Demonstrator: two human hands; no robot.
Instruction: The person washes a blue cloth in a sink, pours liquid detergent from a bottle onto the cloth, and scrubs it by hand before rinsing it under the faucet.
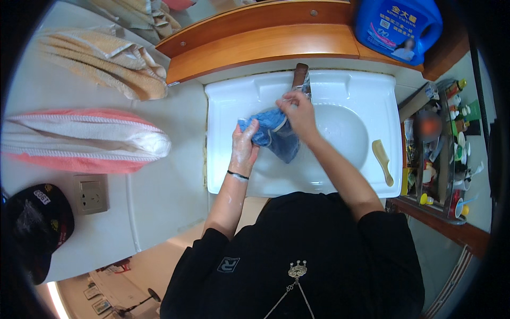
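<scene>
My left hand (246, 144), with soapy lather on the hand and wrist, grips a wet blue cloth (263, 127) above the white washbasin (235, 183). A darker blue part of the cloth hangs down toward the bowl, and a pale trim crosses it. My right hand (299, 113) is over the cloth's right side, just in front of the brown tap (300, 75). Its fingers are bent close together near the tap; whether they pinch anything is not visible. A pale comb (383, 162) lies on the basin's right rim.
A wooden shelf (263, 46) runs behind the basin, with a blue detergent jug (398, 30) at its right. A rack (446, 175) of bottles and toiletries borders the right side. On the left wall are towels (131, 67), a socket (91, 194) and a black cap (40, 227).
</scene>
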